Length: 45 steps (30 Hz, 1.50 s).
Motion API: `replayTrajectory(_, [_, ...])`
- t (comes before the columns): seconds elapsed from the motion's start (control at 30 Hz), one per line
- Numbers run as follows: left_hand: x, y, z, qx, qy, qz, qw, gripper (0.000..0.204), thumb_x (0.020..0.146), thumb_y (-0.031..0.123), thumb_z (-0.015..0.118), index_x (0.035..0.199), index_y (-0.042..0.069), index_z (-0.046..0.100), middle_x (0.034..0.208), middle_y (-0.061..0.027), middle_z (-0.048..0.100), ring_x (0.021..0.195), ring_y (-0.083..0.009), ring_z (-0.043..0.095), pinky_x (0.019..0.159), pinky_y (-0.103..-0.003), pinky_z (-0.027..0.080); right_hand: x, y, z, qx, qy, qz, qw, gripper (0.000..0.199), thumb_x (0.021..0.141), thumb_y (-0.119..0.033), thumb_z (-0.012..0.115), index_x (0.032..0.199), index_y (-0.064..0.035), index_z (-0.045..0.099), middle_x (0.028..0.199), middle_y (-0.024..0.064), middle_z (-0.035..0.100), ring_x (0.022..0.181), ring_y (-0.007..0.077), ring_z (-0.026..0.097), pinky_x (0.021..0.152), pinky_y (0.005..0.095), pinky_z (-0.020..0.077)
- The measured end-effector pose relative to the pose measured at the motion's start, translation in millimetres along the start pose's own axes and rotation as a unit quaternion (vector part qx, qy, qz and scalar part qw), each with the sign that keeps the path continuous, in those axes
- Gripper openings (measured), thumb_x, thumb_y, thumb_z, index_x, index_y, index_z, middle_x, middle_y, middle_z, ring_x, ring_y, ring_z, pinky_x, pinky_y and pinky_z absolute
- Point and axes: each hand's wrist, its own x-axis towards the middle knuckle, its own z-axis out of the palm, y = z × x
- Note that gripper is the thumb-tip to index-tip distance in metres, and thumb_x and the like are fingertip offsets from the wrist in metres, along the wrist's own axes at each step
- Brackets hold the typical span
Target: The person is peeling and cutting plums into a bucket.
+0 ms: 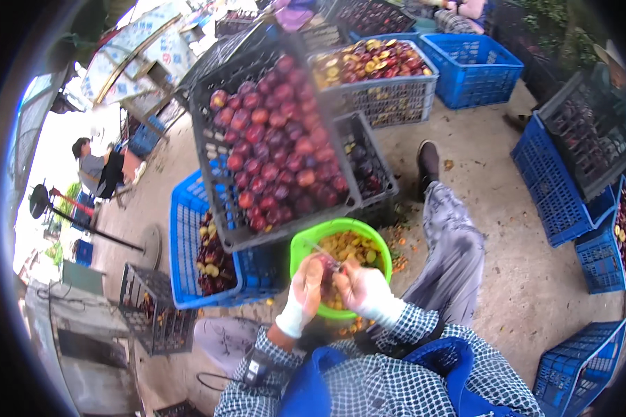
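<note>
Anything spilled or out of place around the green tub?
Yes. Small orange scraps litter the floor right of the green tub, looking spilled or dropped. Beyond it, the black crate of plums appears skewed relative to the blue crate.

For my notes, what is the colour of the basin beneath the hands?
The basin is bright green, best seen in the head view.

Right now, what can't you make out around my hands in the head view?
In the head view:
Dark red fruit: blurred, partly covered by the left hand.
Whether the right hand grips a tool: too blurred.
Green tub: floor buried under fruit pieces.
Blue crate at left: inside partly hidden by the black crate.
</note>
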Motion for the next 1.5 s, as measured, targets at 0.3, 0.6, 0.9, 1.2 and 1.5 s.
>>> replayTrajectory(0.3, [-1.9,26.7,7.5,0.073,0.001,0.01,0.997,0.047,0.123,0.041,0.05,0.138,-0.001,0.065,0.119,-0.0085,0.073,0.11,-0.0177,0.066,0.099,-0.033,0.054,-3.0,-2.8,-7.3,0.027,-0.02,0.016,0.999,0.034,0.113,-0.039,0.063,0.113,-0.005,0.06,0.072,0.0224,0.072,0.068,0.047,0.073,0.061,0.057,0.057])
replayTrajectory(0.6, [0.7,26.1,10.0,0.104,0.001,0.033,0.994,0.051,0.121,0.047,0.053,0.135,0.0,0.068,0.109,-0.0049,0.075,0.096,-0.0186,0.07,0.088,-0.033,0.057,-5.9,-12.9,0.1,0.202,0.002,0.084,0.976,0.033,0.115,-0.036,0.059,0.104,-0.005,0.061,0.072,0.0141,0.069,0.062,0.0377,0.07,0.058,0.0494,0.0546])
replayTrajectory(0.9, [27.5,80.6,-29.0,-0.027,-0.164,-0.183,0.969,0.056,0.116,0.056,0.058,0.12,0.004,0.078,0.096,-0.0002,0.074,0.081,-0.0067,0.064,0.071,-0.024,0.048,10.6,-21.4,-33.6,0.382,-0.091,0.098,0.914,0.045,0.115,-0.04,0.067,0.146,-0.0071,0.064,0.089,-0.0007,0.072,0.072,0.0125,0.065,0.067,0.0293,0.0524])
replayTrajectory(1.2, [8.3,37.9,5.7,-0.112,-0.085,-0.074,0.987,0.059,0.115,0.048,0.066,0.15,0.001,0.062,0.102,-0.0015,0.071,0.08,-0.0105,0.066,0.071,-0.026,0.052,14.9,5.2,3.9,0.521,0.013,0.167,0.837,0.036,0.112,-0.032,0.074,0.13,-0.0004,0.07,0.103,0.0091,0.077,0.088,0.0186,0.074,0.08,0.0357,0.0609])
replayTrajectory(1.5, [10.6,25.7,-35.9,-0.111,-0.049,-0.046,0.992,0.059,0.112,0.042,0.073,0.149,-0.002,0.061,0.114,-0.0039,0.072,0.089,-0.0106,0.065,0.084,-0.027,0.054,0.8,-9.8,-4.7,0.076,-0.007,0.003,0.997,0.03,0.11,-0.031,0.069,0.122,-0.0041,0.067,0.086,0.0216,0.076,0.08,0.0454,0.077,0.07,0.052,0.0599])
